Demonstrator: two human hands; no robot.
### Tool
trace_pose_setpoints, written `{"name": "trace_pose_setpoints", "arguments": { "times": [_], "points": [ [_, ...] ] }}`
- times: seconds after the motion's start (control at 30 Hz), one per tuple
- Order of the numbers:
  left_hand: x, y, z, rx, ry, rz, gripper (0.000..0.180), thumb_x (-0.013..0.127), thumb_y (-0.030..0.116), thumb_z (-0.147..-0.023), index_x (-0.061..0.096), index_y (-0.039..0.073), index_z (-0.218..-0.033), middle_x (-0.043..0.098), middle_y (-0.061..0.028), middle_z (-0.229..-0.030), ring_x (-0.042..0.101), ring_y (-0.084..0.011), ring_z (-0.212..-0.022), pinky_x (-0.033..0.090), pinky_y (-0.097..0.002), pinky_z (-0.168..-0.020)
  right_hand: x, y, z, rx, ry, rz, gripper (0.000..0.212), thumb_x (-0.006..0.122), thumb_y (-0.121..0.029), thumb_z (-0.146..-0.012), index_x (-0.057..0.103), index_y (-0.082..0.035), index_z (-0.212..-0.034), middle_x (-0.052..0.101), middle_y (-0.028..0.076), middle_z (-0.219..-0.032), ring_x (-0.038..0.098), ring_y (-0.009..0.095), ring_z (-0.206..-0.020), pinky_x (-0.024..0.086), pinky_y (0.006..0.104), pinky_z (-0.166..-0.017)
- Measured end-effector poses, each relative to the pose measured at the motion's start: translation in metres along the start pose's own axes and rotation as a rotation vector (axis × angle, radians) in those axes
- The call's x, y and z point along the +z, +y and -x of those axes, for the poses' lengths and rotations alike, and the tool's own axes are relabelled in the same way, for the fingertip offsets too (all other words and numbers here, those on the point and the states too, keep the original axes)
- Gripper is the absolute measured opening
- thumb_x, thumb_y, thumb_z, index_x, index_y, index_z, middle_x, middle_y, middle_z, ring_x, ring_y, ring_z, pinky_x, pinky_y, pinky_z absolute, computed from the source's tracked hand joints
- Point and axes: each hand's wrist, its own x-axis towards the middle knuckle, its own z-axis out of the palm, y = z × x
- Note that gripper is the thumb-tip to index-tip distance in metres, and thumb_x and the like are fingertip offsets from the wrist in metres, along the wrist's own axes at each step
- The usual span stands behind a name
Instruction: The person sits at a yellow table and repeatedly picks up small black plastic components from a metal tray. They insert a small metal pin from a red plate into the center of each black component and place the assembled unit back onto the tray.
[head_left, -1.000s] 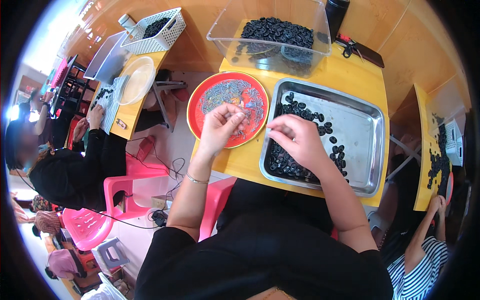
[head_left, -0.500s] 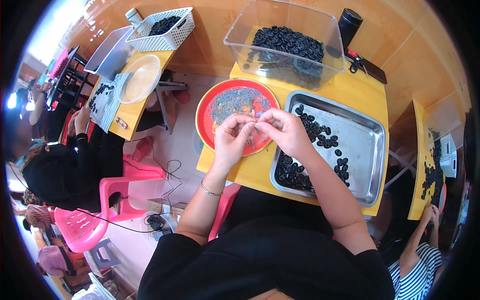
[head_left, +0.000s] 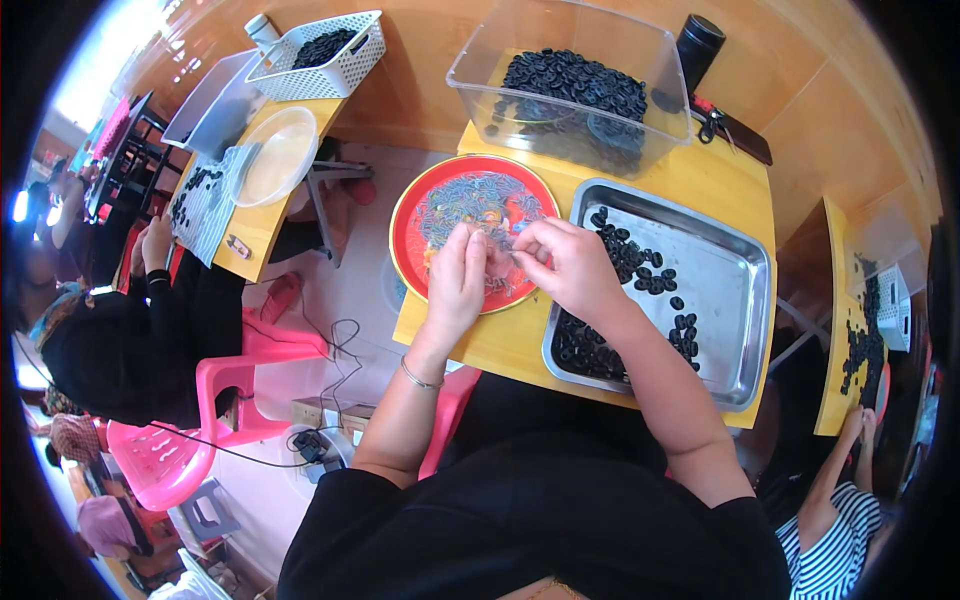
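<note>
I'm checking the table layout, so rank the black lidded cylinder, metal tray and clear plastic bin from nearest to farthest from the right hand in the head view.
1. Metal tray: partly beneath the right hand, extending rightward.
2. Clear plastic bin: beyond the hand, toward the wall.
3. Black lidded cylinder: farther back, right of the bin.

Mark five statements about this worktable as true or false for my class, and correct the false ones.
1. The left hand and right hand are close together over the red round tray. True.
2. The red round tray lies on the right of the other tray. False: it lies left of the rectangular steel tray.
3. Black oval pieces lie in the rectangular steel tray. True.
4. Both wrists are bare. False: a bracelet circles the left wrist.
5. The clear plastic tub beyond the trays is empty. False: it holds many black pieces.
</note>
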Motion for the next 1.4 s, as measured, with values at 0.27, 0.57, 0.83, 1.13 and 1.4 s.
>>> {"name": "trace_pose_setpoints", "arguments": {
  "times": [0.27,0.57,0.83,1.13,1.4],
  "points": [
    [0.018,0.011,0.001,0.225,-0.016,-0.315,0.020,0.065,0.003,-0.076,0.060,0.001,-0.095,0.060,-0.0081,-0.077,0.056,-0.0161,-0.065,0.047,-0.0252,-0.058,-0.028,0.005,0.017,0.213,-0.025,-0.097,0.009,0.064,-0.008,-0.076,0.062,-0.001,-0.082,0.060,0.006,-0.069,0.060,0.010,-0.060,0.047,0.0234,-0.055],
    [0.063,0.020,0.005,0.376,-0.304,-0.208,0.012,0.069,0.000,-0.070,0.067,0.002,-0.082,0.064,-0.0060,-0.075,0.059,-0.0152,-0.063,0.046,-0.0250,-0.059,-0.076,0.015,0.060,0.428,-0.090,-0.378,0.013,0.062,-0.014,-0.080,0.061,-0.001,-0.082,0.061,0.000,-0.068,0.055,0.006,-0.058,0.044,0.0215,-0.055],
    [0.101,0.013,0.021,-0.040,-0.452,0.179,0.007,0.047,0.007,-0.091,0.049,0.000,-0.090,0.058,-0.0064,-0.078,0.058,-0.0091,-0.068,0.046,-0.0198,-0.059,-0.107,0.025,0.108,0.503,-0.050,-0.065,0.007,0.062,-0.012,-0.078,0.061,-0.005,-0.080,0.061,0.005,-0.072,0.059,0.015,-0.063,0.046,0.0272,-0.059],
    [0.119,-0.005,0.034,-0.370,-0.622,0.350,0.030,0.035,0.025,-0.097,0.045,0.006,-0.077,0.055,-0.0049,-0.070,0.053,-0.0086,-0.059,0.042,-0.0192,-0.053,-0.101,0.037,0.139,0.464,-0.124,0.385,0.014,0.067,-0.013,-0.070,0.061,-0.010,-0.083,0.061,0.005,-0.076,0.059,0.024,-0.075,0.046,0.0356,-0.066],
    [0.122,-0.009,0.036,-0.465,-0.508,0.446,0.023,0.042,0.023,-0.095,0.048,0.008,-0.080,0.055,-0.0009,-0.070,0.052,-0.0061,-0.059,0.040,-0.0177,-0.053,-0.090,0.042,0.135,0.424,-0.184,0.319,0.014,0.066,-0.011,-0.070,0.062,-0.009,-0.083,0.059,0.007,-0.073,0.059,0.024,-0.071,0.047,0.0343,-0.065]
  ]
}}
